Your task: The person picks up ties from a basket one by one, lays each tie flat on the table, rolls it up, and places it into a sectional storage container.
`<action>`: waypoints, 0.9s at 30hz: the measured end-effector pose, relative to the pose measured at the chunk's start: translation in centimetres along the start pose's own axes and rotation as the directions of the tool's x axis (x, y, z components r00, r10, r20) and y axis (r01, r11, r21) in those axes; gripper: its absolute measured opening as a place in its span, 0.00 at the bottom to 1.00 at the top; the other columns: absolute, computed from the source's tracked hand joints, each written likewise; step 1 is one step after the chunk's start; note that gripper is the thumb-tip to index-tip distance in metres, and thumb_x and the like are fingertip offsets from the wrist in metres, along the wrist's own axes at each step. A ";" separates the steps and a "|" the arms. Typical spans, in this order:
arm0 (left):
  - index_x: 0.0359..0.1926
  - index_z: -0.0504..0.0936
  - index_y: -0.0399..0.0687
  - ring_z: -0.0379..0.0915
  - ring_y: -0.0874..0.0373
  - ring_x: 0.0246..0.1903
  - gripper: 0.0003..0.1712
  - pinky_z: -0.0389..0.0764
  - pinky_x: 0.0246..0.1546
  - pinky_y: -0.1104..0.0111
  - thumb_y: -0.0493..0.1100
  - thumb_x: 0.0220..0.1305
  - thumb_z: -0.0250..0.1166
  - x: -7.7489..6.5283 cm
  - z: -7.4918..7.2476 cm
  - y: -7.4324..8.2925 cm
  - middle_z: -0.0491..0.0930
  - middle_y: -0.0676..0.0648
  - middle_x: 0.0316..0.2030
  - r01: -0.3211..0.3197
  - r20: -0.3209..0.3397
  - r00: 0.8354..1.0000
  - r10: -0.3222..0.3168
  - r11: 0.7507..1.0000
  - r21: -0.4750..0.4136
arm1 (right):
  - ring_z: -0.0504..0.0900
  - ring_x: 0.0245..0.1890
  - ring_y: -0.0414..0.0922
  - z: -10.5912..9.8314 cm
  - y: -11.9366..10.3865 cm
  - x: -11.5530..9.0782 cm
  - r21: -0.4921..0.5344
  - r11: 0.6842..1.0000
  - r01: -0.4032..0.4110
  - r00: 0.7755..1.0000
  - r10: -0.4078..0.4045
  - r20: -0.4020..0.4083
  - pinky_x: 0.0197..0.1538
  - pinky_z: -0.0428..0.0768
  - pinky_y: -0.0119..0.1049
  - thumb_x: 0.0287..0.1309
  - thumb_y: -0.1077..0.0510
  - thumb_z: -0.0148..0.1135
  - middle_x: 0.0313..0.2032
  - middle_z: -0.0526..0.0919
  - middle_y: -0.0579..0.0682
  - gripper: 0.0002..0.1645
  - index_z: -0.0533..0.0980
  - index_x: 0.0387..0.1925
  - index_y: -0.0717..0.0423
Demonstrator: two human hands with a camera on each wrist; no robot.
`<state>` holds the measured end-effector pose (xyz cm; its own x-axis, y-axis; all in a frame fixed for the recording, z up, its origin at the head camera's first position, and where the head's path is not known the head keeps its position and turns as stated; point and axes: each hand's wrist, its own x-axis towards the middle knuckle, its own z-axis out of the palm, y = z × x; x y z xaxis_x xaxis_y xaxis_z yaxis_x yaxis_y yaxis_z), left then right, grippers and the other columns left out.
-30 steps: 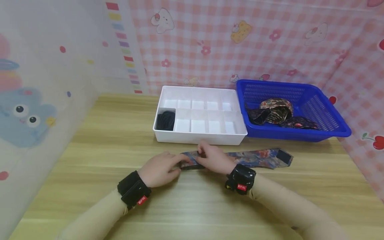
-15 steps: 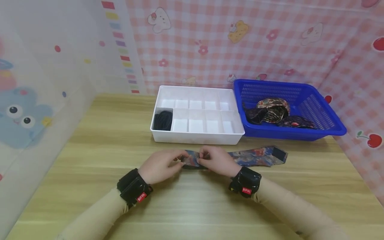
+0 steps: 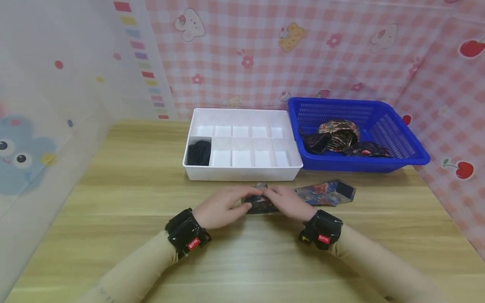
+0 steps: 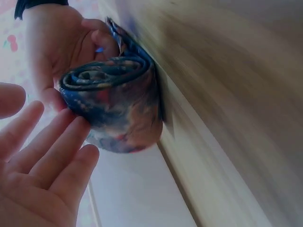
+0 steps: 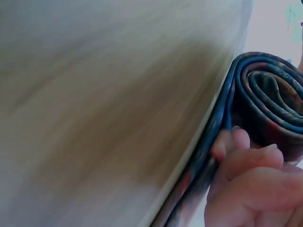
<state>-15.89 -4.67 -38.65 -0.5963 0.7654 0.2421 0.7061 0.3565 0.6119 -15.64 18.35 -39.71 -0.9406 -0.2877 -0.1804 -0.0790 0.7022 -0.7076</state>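
A blue necktie with a reddish floral print lies on the table, its near end wound into a coil that stands on its side. My left hand reaches in from the left, its outstretched fingers touching the coil in the left wrist view. From the other side my right hand cups the coil, with curled fingers against the wound fabric and the strip below. In the head view both hands' fingertips meet over the coil and hide part of it. The flat tail, with a dark tip, runs off to the right.
Behind the hands stands a white divided tray; one compartment holds a bundle of black cord. A blue basket beside it holds several patterned fabric pieces. Patterned cloth covers the walls.
My left hand has moved right along with the necktie's coil, which looks thicker and more upright. My right hand has shifted slightly right, and less flat necktie shows between the hands.
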 end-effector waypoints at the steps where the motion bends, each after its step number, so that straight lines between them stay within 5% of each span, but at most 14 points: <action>1: 0.65 0.72 0.50 0.67 0.60 0.62 0.24 0.67 0.61 0.64 0.42 0.70 0.57 0.3 0.2 0.1 0.72 0.49 0.63 -0.002 0.014 1.000 0.002 1.000 0.007 | 0.67 0.19 0.42 -0.2 0.3 -0.1 -0.012 1.000 0.006 1.000 -0.006 -0.002 0.26 0.65 0.36 0.71 0.41 0.42 0.19 0.70 0.44 0.26 0.79 0.31 0.53; 7: 0.65 0.72 0.46 0.70 0.55 0.59 0.23 0.70 0.60 0.62 0.41 0.70 0.56 1.6 1.9 0.8 0.74 0.46 0.61 -0.025 0.130 0.991 0.011 0.994 0.106 | 0.69 0.19 0.40 -1.2 1.7 -0.5 -0.091 0.994 0.059 0.997 -0.062 -0.040 0.25 0.67 0.34 0.65 0.50 0.56 0.20 0.73 0.43 0.15 0.81 0.38 0.58; 11: 0.63 0.73 0.42 0.67 0.52 0.62 0.22 0.66 0.63 0.61 0.41 0.70 0.55 2.1 2.9 1.4 0.72 0.44 0.63 -0.038 0.168 0.986 0.003 0.979 0.202 | 0.74 0.23 0.40 -1.6 2.2 -0.8 -0.090 0.995 0.047 0.997 -0.051 -0.050 0.27 0.72 0.35 0.63 0.51 0.61 0.26 0.80 0.45 0.24 0.76 0.53 0.64; 17: 0.63 0.73 0.40 0.60 0.51 0.67 0.23 0.60 0.66 0.61 0.42 0.69 0.56 2.1 3.2 1.4 0.67 0.43 0.66 -0.053 0.195 0.981 0.011 0.977 0.207 | 0.74 0.22 0.41 -1.8 2.3 -1.0 -0.051 0.998 0.039 0.996 -0.043 -0.079 0.26 0.72 0.36 0.60 0.54 0.64 0.25 0.79 0.47 0.17 0.75 0.46 0.61; 20: 0.61 0.75 0.43 0.60 0.51 0.66 0.22 0.60 0.66 0.60 0.42 0.68 0.58 1.3 2.7 0.4 0.70 0.44 0.64 -0.022 0.138 0.990 0.001 0.989 0.149 | 0.70 0.21 0.41 -1.7 2.1 -0.9 -0.041 0.997 0.064 0.994 -0.068 -0.087 0.26 0.68 0.35 0.58 0.55 0.66 0.22 0.73 0.45 0.12 0.72 0.35 0.56; 23: 0.58 0.77 0.47 0.65 0.51 0.61 0.21 0.63 0.63 0.57 0.43 0.65 0.60 0.4 1.8 -0.6 0.75 0.47 0.58 0.042 0.013 0.999 -0.044 0.988 0.152 | 0.67 0.22 0.41 -1.6 2.1 -0.6 -0.049 0.994 0.098 0.992 -0.101 -0.076 0.27 0.65 0.35 0.59 0.56 0.66 0.21 0.69 0.44 0.13 0.69 0.29 0.53; 27: 0.57 0.77 0.50 0.68 0.51 0.52 0.21 0.66 0.54 0.54 0.46 0.63 0.63 -0.5 1.1 -1.1 0.82 0.52 0.47 0.162 -0.062 0.986 -0.153 0.969 0.188 | 0.70 0.20 0.42 -1.4 2.3 -0.5 0.019 0.993 0.115 0.993 -0.114 -0.029 0.25 0.72 0.36 0.61 0.57 0.64 0.21 0.72 0.44 0.11 0.70 0.28 0.54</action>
<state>-15.97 -4.88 -40.27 -0.7199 0.6672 0.1912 0.6588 0.5702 0.4908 -15.80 21.01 -40.30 -0.9347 -0.3466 -0.0784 -0.1800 0.6520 -0.7366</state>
